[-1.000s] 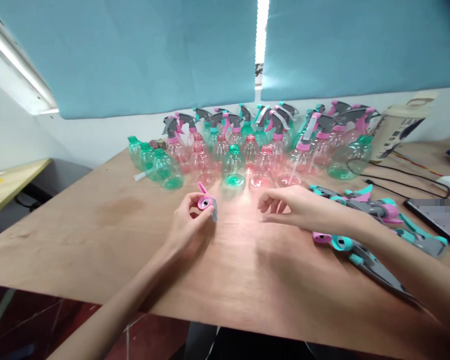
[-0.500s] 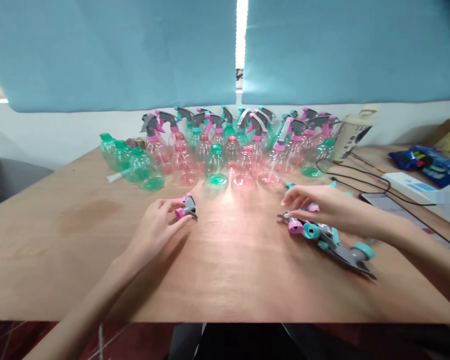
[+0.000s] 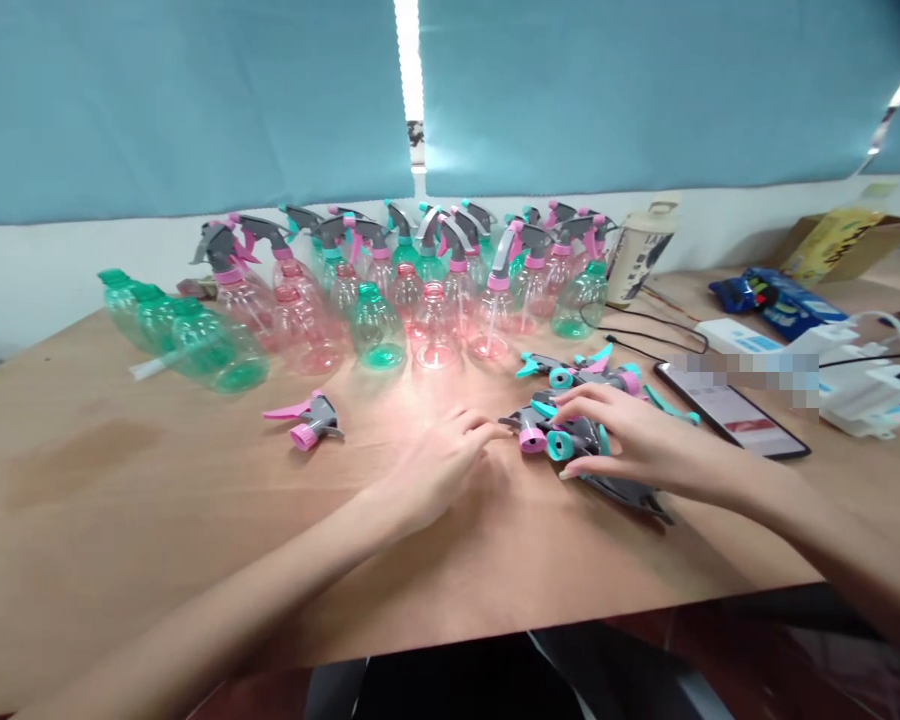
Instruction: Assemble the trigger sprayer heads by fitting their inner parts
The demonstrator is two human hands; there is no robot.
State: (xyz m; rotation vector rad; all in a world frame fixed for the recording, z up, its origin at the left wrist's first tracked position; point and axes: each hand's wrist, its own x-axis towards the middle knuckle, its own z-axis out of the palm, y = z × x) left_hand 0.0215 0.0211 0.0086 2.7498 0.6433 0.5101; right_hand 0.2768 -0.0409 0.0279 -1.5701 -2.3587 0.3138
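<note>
My left hand (image 3: 442,460) lies low over the table, its fingers stretched toward the pile. Its fingertips are at the grey end of a pink-collared trigger spray head (image 3: 531,438); whether they touch it I cannot tell. My right hand (image 3: 630,435) curls thumb and fingers around a teal-collared trigger spray head (image 3: 570,445) in the pile. Several other grey, teal and pink spray heads (image 3: 607,372) lie around and under this hand, which partly hides them. Away to the left, a pink trigger spray head (image 3: 311,422) lies alone on the table.
Behind stand several pink and green clear bottles (image 3: 377,330), many topped with spray heads. Tilted green bottles (image 3: 225,345) and a pale tube (image 3: 157,366) are at left. A phone (image 3: 727,410), black cable, white power strip (image 3: 742,338) and beige bottle (image 3: 641,250) occupy the right.
My left hand has let go of the pink spray head, leaving it on the table, and moved right to the pile. My right hand has shifted to a teal-collared head. The view has turned right.
</note>
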